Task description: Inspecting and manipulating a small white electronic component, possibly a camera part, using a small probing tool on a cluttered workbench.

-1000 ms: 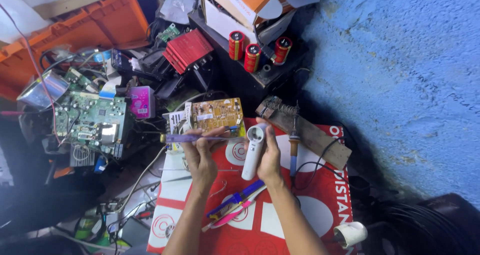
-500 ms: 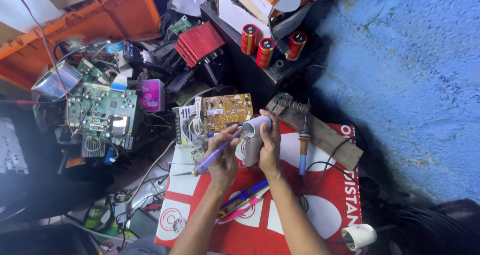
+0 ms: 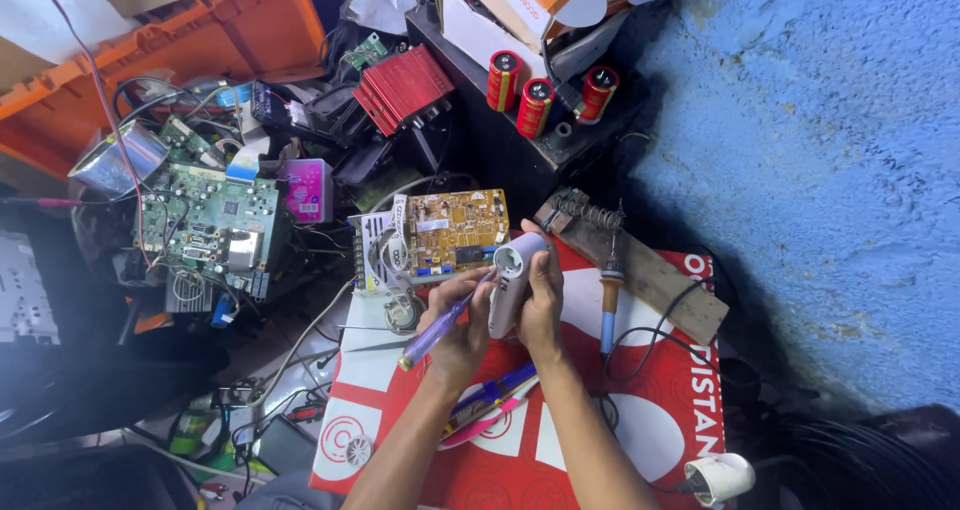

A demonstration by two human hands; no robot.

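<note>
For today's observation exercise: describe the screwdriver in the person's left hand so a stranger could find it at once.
Start at the red printed sheet covering the work surface, then find the two hands above its middle. The left hand grips a screwdriver angled toward the white handheld device in the right hand. Its translucent purple handle distinguishes it from the blue-handled soldering iron nearby.

A circuit board (image 3: pixel 455 232) lies just beyond the hands; a soldering iron (image 3: pixel 608 300) rests to their right on the mat (image 3: pixel 640 420), pens (image 3: pixel 490 405) beneath the wrists.
</note>
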